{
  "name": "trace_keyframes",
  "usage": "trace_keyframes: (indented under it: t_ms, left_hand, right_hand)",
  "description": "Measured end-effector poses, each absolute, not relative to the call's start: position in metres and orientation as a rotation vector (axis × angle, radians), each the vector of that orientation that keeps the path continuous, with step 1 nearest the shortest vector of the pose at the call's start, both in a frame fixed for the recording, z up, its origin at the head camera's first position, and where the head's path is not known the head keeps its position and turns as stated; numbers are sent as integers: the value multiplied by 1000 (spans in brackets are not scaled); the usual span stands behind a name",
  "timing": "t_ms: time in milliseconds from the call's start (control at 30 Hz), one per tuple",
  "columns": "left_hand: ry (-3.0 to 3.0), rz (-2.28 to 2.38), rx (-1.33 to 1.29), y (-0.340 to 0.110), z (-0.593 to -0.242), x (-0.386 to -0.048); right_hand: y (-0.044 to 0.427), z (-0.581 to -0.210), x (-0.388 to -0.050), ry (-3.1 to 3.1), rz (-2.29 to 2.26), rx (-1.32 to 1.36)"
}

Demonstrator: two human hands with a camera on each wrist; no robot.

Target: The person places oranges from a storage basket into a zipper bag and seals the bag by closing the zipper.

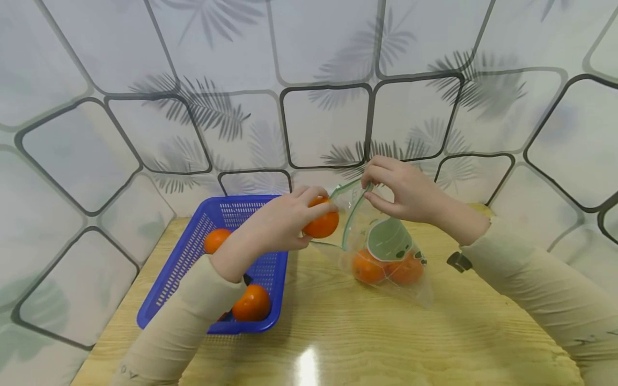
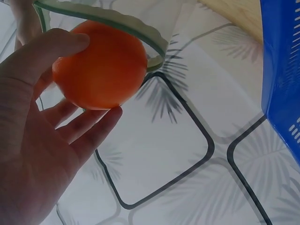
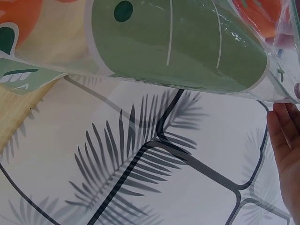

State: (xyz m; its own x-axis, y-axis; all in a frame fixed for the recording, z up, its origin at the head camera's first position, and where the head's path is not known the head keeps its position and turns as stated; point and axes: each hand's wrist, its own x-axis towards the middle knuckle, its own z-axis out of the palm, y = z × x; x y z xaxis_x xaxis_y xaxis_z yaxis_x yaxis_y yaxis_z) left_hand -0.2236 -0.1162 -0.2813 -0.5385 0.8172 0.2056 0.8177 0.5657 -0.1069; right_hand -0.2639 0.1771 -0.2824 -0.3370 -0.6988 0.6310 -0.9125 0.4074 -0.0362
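In the head view the left hand [image 1: 289,217] grips an orange fruit [image 1: 321,219] at the mouth of a clear zip bag [image 1: 357,236]. The left wrist view shows the thumb and fingers of the left hand [image 2: 51,117] round the fruit [image 2: 103,68], with the bag's green-edged rim [image 2: 117,19] behind and above it. Pinching the bag's rim at the right side is the right hand [image 1: 403,188]. Two orange fruits [image 1: 369,266] lie low in the bag, partly behind its green print. In the right wrist view the right hand [image 3: 288,150] shows at the edge beside the bag [image 3: 178,42].
A blue basket [image 1: 281,284] stands left of the bag on the wooden table [image 1: 347,343], with orange fruits [image 1: 251,303] and a dark item inside, partly hidden by the left forearm. Behind the table is a patterned wall covering [image 1: 323,128].
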Motion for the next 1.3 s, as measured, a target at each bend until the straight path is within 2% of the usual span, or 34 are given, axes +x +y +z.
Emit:
trace_keyframes:
  t_ms: [533,1300]
  left_hand:
    - [-2655,53,-1392,-105,-285,-225]
    - [-2689,77,-1379,-112,-291,-223]
  right_hand:
    - [178,-281,-266,-2111,536,1376]
    - [179,-281,-266,-2087,548,1380]
